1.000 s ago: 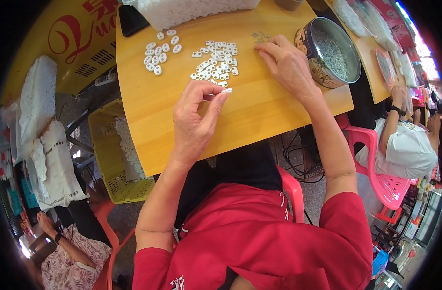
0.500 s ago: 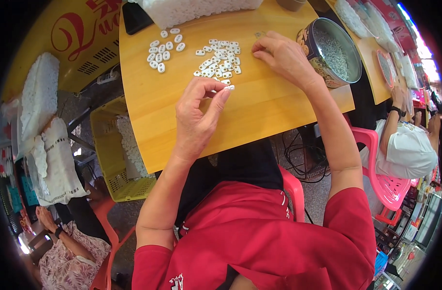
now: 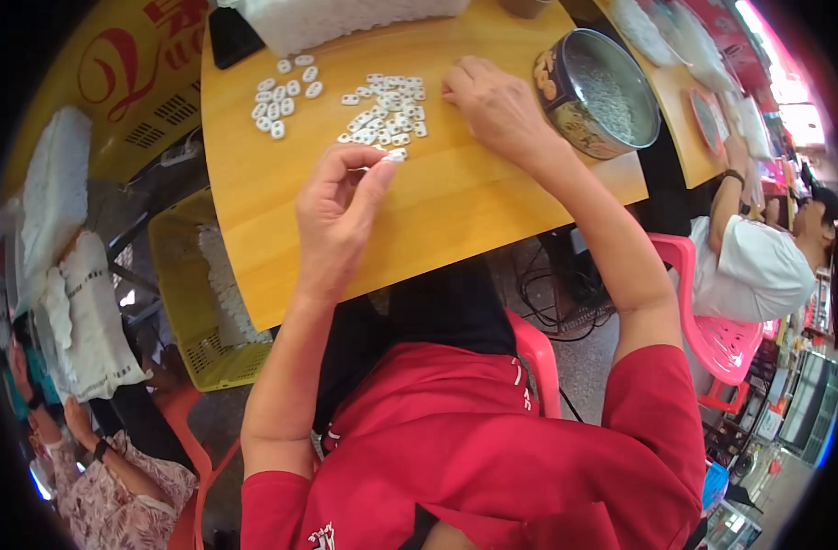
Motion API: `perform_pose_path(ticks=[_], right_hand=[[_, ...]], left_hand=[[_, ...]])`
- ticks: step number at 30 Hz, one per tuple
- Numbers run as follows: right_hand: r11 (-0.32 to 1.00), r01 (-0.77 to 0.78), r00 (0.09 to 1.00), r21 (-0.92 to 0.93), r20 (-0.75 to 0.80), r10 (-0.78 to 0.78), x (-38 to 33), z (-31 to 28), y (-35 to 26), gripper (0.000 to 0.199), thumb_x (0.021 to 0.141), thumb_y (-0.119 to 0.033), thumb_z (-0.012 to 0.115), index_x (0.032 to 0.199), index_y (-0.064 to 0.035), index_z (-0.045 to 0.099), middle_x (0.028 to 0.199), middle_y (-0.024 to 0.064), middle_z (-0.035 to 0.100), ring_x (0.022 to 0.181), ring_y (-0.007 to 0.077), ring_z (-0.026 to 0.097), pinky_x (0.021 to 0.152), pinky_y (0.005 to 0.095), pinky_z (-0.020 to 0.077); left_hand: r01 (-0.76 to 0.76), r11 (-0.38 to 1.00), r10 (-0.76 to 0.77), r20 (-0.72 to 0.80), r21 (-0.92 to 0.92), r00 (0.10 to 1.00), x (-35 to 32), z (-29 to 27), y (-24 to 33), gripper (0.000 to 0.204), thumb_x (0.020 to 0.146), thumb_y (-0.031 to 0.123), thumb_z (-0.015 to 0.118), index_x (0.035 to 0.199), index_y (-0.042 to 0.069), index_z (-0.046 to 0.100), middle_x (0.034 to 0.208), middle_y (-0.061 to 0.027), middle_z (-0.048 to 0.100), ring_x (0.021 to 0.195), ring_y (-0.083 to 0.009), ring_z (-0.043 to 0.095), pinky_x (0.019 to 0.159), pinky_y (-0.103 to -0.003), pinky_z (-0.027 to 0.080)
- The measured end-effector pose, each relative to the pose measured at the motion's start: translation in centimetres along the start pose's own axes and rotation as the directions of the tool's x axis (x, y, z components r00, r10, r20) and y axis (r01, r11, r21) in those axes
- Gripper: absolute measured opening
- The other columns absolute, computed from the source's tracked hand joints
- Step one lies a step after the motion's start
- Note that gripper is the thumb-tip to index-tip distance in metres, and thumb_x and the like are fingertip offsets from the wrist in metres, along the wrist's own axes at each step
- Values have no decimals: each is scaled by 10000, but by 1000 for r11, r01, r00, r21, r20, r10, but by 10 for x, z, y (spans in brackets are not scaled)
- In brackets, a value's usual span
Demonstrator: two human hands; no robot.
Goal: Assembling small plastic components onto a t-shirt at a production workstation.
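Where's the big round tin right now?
In the head view, the round tin sits on the right side of the wooden table, just right of the right hand.

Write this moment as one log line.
left hand: pinching small white piece | right hand: beside round tin, grasp unclear | loose white pieces: on table

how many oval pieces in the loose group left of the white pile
13 oval pieces: 4 along the group's top and right, 9 bunched toward its lower left; none looks hidden.
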State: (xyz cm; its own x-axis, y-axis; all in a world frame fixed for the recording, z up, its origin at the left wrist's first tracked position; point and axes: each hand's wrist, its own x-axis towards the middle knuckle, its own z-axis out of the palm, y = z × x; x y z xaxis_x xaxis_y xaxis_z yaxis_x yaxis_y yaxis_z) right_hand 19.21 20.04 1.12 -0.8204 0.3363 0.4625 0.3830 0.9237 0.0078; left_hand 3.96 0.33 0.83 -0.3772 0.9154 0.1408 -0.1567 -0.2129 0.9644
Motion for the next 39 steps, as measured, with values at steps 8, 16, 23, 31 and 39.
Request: perform_pose_path(ticks=[8, 16, 23, 31, 39], right_hand=[[1000, -11, 997, -11, 82, 12, -3, -11, -1, 81, 865, -38, 627, 940, -39, 596, 921, 137, 607, 903, 328, 633, 725, 426, 520], [933, -148, 982, 329, -60, 177, -6, -24, -16, 148, 971, -51, 572, 1105, -16, 626, 948, 128, 636, 842, 278, 632, 715, 371, 508], [479, -481, 834, 734, 216, 507, -8, -42, -56, 145, 1048, -111, 532, 1054, -14, 640, 826, -3, 567, 744, 68, 503, 666, 214, 436], [187, -424, 839, 886, 306, 450, -7, -31, -93, 183, 1026, -103, 577, 1155, -1, 655, 834, -15, 580, 743, 60, 513, 679, 210, 451], [129, -460, 811, 878, 356, 464, -8, -29, -94, 217, 997, -103, 625, 1181, 4, 664, 977, 16, 680, 837, 53, 583, 715, 214, 476]], left_hand=[[-83, 987, 83, 6, 138, 996, 4, -3, -4, 59, 955, 41, 667, 972, -9, 640, 952, -18, 601, 802, -69, 553, 718, -214, 461], [-162, 971, 166, -6, 177, 986, 5, -3, -6, 65, 931, 41, 684, 960, -10, 655, 932, -48, 629, 808, -111, 583, 726, -242, 477], [-179, 962, 183, 1, 208, 983, 5, -3, -4, 62, 929, 42, 684, 942, -11, 656, 909, -62, 636, 799, -126, 600, 708, -261, 493], [-203, 950, 204, 21, 236, 979, 5, -3, -5, 63, 919, 39, 695, 942, -6, 657, 915, -65, 638, 771, -129, 609, 696, -260, 502], [-239, 950, 236, 38, 202, 971, 5, -3, -5, 52, 924, 26, 685, 961, -1, 661, 969, -74, 659, 853, -141, 641, 740, -273, 531]])
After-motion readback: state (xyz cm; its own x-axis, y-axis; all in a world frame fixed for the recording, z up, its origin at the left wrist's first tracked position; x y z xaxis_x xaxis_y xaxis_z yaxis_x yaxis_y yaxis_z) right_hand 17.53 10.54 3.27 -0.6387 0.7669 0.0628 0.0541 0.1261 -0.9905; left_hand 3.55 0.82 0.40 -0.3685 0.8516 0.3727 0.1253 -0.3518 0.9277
